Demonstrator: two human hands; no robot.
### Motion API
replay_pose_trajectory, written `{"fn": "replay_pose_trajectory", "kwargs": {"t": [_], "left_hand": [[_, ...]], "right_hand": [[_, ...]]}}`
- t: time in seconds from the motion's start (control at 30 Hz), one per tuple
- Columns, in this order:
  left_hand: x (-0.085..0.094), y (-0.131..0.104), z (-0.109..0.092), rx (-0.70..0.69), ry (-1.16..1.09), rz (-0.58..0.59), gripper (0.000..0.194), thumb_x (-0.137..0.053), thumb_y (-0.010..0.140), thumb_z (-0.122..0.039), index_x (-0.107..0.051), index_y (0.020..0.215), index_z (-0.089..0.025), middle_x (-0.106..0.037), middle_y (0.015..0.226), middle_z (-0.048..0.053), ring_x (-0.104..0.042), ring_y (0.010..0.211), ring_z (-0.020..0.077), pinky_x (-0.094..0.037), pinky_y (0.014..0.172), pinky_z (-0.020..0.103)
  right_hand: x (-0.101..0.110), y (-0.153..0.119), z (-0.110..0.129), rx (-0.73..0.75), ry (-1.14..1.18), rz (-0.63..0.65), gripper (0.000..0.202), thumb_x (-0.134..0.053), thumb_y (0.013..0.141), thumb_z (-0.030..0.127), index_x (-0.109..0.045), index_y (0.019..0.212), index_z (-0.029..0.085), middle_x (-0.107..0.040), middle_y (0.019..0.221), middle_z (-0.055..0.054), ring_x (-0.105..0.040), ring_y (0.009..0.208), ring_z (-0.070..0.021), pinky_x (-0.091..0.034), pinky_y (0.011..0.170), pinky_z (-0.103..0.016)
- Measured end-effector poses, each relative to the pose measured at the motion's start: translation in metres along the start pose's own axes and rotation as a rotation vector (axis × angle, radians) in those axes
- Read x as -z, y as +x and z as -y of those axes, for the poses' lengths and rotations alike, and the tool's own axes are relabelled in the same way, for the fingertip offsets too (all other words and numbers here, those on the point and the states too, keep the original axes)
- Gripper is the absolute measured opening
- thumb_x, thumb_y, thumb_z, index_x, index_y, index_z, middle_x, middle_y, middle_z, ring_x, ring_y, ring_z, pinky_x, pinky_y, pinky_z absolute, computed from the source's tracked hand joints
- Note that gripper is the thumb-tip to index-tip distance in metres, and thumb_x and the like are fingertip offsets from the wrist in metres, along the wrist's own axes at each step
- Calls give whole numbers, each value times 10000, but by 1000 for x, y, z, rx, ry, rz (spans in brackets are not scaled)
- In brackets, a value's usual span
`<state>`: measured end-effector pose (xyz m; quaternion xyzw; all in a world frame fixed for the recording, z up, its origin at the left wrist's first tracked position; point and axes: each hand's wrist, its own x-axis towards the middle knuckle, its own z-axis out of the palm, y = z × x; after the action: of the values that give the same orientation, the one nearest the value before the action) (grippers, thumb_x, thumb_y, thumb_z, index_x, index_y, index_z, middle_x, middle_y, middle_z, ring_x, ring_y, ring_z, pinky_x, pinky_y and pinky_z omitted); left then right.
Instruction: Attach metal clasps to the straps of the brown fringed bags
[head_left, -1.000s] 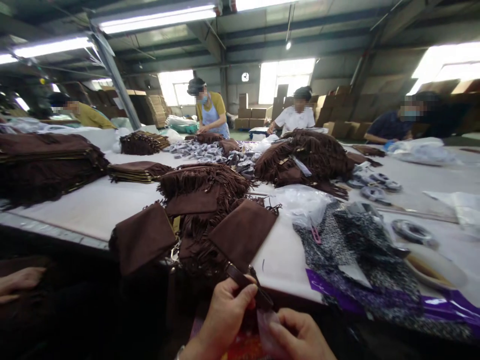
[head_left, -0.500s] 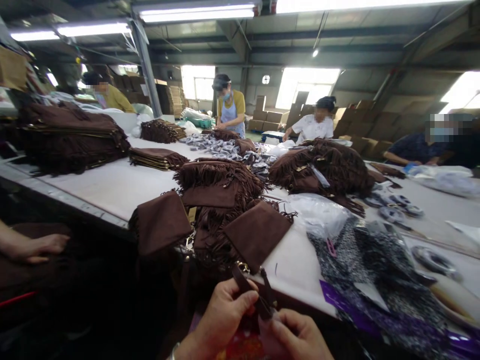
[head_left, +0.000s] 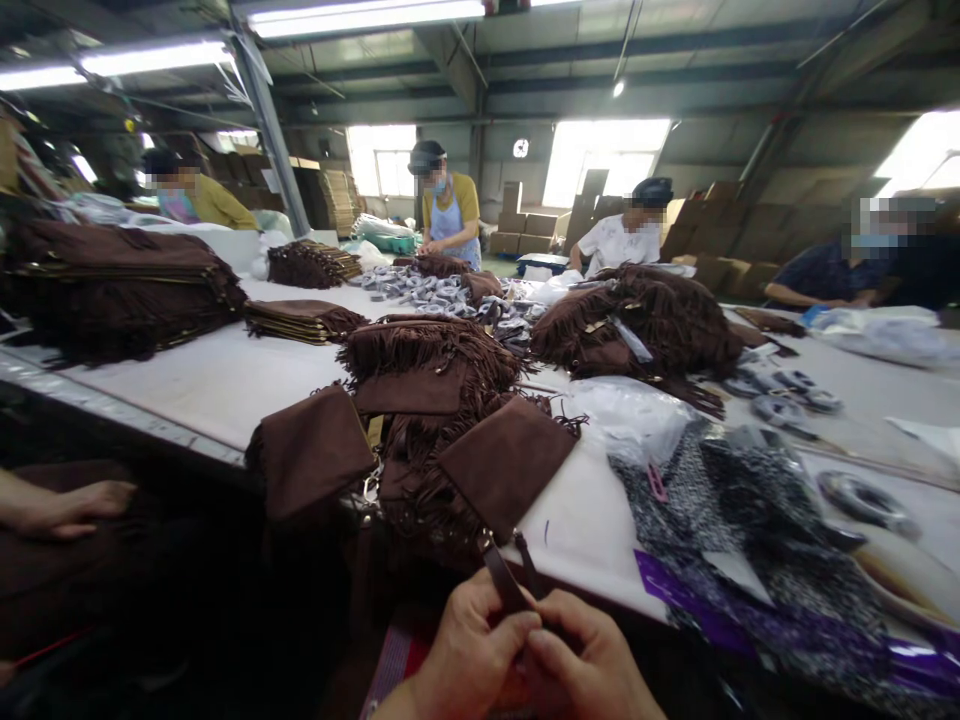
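Low in the middle of the head view, my left hand (head_left: 480, 640) pinches a dark brown strap (head_left: 504, 580). My right hand (head_left: 581, 650) is closed on the same strap, its fingertips against those of my left. The strap runs up to a metal clasp at the corner of a flat brown fringed bag (head_left: 514, 460) on the table's front edge. Its lower part is hidden behind my fingers. A second brown bag (head_left: 311, 450) hangs over the edge to the left, with a gold clasp (head_left: 371, 480) beside it.
Stacks of brown fringed bags (head_left: 124, 280) lie along the white table (head_left: 187, 390). Clear plastic (head_left: 630, 410) and a speckled black-and-white bundle (head_left: 750, 530) lie at right. A neighbour's hand (head_left: 82, 508) is at far left. Several co-workers stand across the table.
My hands have come together on the strap; the gap between their fingertips has closed. The view has shifted slightly. The bags on the table lie as before.
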<state>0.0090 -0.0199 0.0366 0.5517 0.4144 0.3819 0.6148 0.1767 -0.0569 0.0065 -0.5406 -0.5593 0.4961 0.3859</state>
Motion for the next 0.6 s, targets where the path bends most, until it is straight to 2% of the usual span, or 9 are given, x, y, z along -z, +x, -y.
{"fn": "replay_pose_trajectory", "kwargs": {"t": [0.13,0.23,0.3,0.4,0.5,0.6], "left_hand": [[-6,2,8,167,-185,14,179,-719,765,-303,-682,738,-130,-587,637,-3,-481,559,105,-394,539,217],[-8,5,12,234,-276,36,327,-749,745,-427,-674,813,-116,-568,621,-11,-443,517,85,-351,497,207],[-10,7,12,280,-318,30,391,-768,714,-483,-649,792,-119,-531,563,-28,-410,471,74,-318,459,201],[-12,8,11,345,-357,0,423,-785,676,-521,-610,749,-143,-480,496,-53,-404,424,79,-312,425,202],[-13,8,13,352,-379,-65,431,-787,679,-523,-635,792,-136,-532,536,-32,-466,461,91,-377,459,207],[-11,7,17,326,-375,-102,419,-786,698,-507,-667,810,-121,-557,558,-19,-479,492,83,-393,488,197]], "right_hand": [[1,2,-1,-29,-15,-13,269,-640,813,402,-736,769,155,-712,760,-65,-641,742,-231,-480,670,-292],[4,0,-2,-55,33,-26,310,-654,815,442,-732,745,150,-723,747,-67,-638,724,-224,-478,661,-288],[6,-2,-1,-85,67,-64,353,-680,803,481,-716,709,143,-716,716,-67,-630,692,-216,-470,636,-285],[9,-6,6,-133,269,-12,439,-675,801,571,-727,886,144,-735,810,-88,-663,762,-240,-498,689,-312],[11,-12,9,-179,509,80,590,-720,739,621,-677,1115,169,-740,959,-112,-685,896,-283,-520,815,-387],[14,-18,1,-182,484,119,611,-796,666,580,-701,1095,156,-741,987,-128,-676,966,-318,-508,877,-430]]}}
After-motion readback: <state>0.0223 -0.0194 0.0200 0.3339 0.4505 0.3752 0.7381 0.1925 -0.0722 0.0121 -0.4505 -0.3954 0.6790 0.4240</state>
